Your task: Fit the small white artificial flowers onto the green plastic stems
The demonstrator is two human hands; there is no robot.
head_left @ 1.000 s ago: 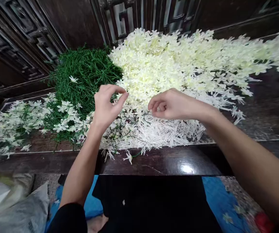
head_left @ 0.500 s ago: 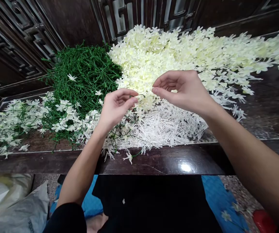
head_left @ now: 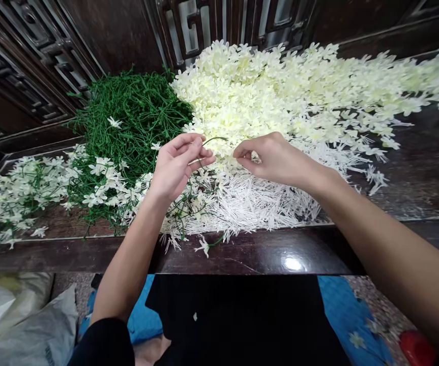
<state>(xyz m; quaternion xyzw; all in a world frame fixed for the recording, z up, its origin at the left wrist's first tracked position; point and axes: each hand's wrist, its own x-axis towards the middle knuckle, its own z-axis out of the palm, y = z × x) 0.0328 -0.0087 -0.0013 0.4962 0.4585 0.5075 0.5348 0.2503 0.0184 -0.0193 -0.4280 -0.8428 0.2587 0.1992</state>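
I see the left hand (head_left: 177, 165) pinching a thin green stem (head_left: 214, 139); the right hand (head_left: 270, 160) — just beside it — pinches a cream blossom (head_left: 255, 157) over the flower heap (head_left: 280, 96) on the tabletop (head_left: 265, 251).

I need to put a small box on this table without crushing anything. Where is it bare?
Bare wood shows along the front edge before the white spikes, and at far right below the cream petals. Elsewhere is crowded.
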